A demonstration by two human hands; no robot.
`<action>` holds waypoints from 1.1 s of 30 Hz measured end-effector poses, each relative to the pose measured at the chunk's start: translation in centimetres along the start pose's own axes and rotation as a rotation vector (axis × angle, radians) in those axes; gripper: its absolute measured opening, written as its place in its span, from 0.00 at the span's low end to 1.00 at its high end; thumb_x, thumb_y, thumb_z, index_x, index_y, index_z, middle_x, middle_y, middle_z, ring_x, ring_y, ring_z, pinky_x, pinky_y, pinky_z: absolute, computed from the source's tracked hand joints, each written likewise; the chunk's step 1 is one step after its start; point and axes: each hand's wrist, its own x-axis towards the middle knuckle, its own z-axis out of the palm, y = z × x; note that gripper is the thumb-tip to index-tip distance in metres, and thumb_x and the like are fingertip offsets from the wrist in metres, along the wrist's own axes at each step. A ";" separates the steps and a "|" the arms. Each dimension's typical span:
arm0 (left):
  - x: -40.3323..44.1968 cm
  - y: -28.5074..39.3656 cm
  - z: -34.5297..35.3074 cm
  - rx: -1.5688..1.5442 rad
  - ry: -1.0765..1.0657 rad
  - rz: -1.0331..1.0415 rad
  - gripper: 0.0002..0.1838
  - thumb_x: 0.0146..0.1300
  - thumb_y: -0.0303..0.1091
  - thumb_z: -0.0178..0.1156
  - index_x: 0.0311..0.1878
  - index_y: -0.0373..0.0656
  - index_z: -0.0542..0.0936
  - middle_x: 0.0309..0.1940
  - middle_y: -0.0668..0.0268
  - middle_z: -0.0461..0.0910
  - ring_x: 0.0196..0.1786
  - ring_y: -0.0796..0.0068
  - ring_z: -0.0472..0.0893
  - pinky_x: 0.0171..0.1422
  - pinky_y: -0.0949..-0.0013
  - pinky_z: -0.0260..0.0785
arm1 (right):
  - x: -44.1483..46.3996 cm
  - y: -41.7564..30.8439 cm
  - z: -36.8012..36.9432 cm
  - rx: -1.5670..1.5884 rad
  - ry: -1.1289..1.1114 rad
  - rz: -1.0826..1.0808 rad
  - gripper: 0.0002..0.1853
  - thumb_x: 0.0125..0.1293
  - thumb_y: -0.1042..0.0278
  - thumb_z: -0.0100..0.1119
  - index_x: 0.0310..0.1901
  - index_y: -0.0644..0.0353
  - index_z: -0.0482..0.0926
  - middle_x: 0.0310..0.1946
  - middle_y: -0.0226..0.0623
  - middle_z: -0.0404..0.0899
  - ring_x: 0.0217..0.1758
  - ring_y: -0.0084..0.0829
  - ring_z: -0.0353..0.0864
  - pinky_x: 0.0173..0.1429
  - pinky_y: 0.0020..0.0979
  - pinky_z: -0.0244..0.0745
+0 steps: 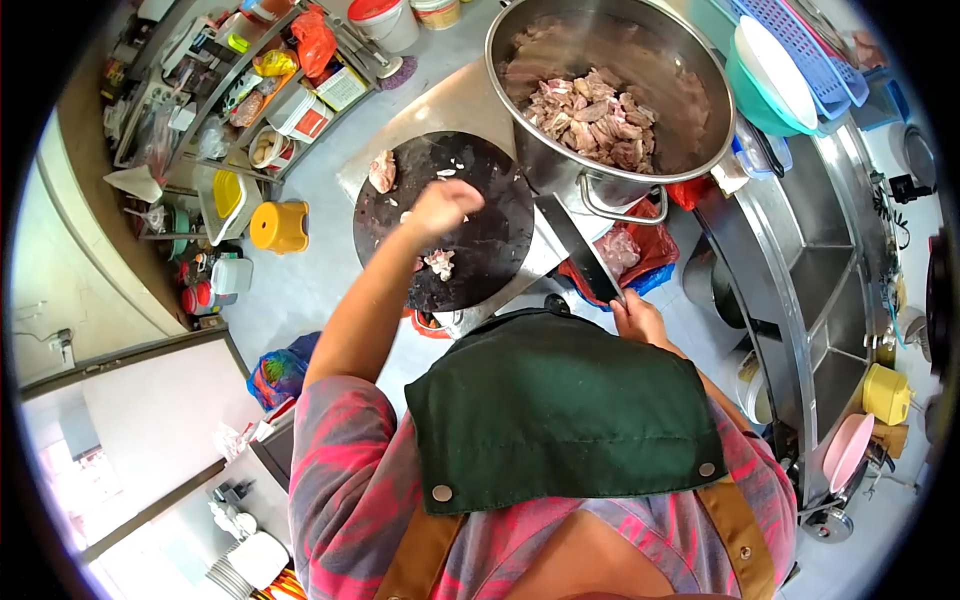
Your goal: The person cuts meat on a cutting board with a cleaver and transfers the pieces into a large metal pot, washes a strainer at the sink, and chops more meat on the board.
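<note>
A round dark chopping board (490,240) lies on a metal table, with a few small scraps and meat pieces on it. My left hand (446,207) is over the board's middle, its fingers blurred and curled; whether anything is in them does not show. One meat piece (382,171) rests near the board's upper left edge, another (439,264) below my left hand. My right hand (638,318) grips the handle of a cleaver (580,247), whose broad blade points up and left, beside the board's right edge. Behind stands a large steel pot (555,153) holding a heap of cut meat (597,118).
A red bag (650,243) with meat in clear plastic sits below the pot. At the left are a yellow stool (279,227) and crowded shelves. Steel sinks (835,270) line the right side, with stacked basins (770,80) at the upper right.
</note>
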 end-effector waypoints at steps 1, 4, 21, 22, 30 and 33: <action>-0.5 -0.9 2.3 -0.060 -0.021 0.023 0.08 0.55 0.30 0.59 0.35 0.37 0.82 0.29 0.67 0.81 0.35 0.77 0.78 0.44 0.73 0.70 | -0.7 0.3 -0.4 -0.006 0.017 0.021 0.09 0.62 0.65 0.54 0.34 0.62 0.68 0.24 0.55 0.76 0.30 0.56 0.76 0.33 0.49 0.70; -2.1 0.4 8.4 -0.210 -0.046 -0.040 0.07 0.52 0.30 0.60 0.31 0.35 0.82 0.27 0.65 0.81 0.32 0.79 0.78 0.41 0.74 0.70 | -3.6 1.9 -2.8 -0.056 0.022 0.151 0.07 0.62 0.67 0.55 0.34 0.61 0.69 0.21 0.52 0.75 0.26 0.55 0.75 0.29 0.48 0.69; 8.7 -0.5 32.8 0.029 -0.530 0.218 0.27 0.44 0.17 0.59 0.51 0.44 0.69 0.45 0.60 0.77 0.43 0.67 0.77 0.45 0.66 0.70 | -17.8 12.7 -3.4 0.037 0.335 0.563 0.10 0.65 0.67 0.52 0.29 0.63 0.65 0.15 0.51 0.70 0.19 0.54 0.70 0.23 0.44 0.63; 8.8 0.3 32.6 0.213 -0.515 0.210 0.27 0.44 0.19 0.60 0.51 0.44 0.71 0.44 0.60 0.78 0.44 0.67 0.78 0.48 0.65 0.70 | -17.8 12.5 -3.6 0.032 0.396 0.537 0.11 0.64 0.67 0.52 0.29 0.63 0.65 0.16 0.51 0.71 0.19 0.53 0.70 0.23 0.43 0.64; 4.3 5.8 27.8 0.617 -0.610 0.261 0.53 0.38 0.41 0.72 0.70 0.63 0.54 0.73 0.57 0.27 0.73 0.42 0.34 0.73 0.49 0.43 | -15.2 15.3 -4.7 0.095 0.089 0.547 0.14 0.63 0.62 0.54 0.29 0.62 0.66 0.18 0.50 0.72 0.21 0.50 0.74 0.25 0.41 0.66; 3.3 4.0 22.9 0.444 -0.637 0.436 0.23 0.48 0.41 0.68 0.50 0.51 0.78 0.62 0.53 0.62 0.62 0.55 0.66 0.62 0.61 0.61 | -13.6 15.0 -5.6 0.061 0.043 0.380 0.11 0.63 0.63 0.54 0.31 0.62 0.68 0.18 0.51 0.73 0.23 0.51 0.76 0.27 0.43 0.67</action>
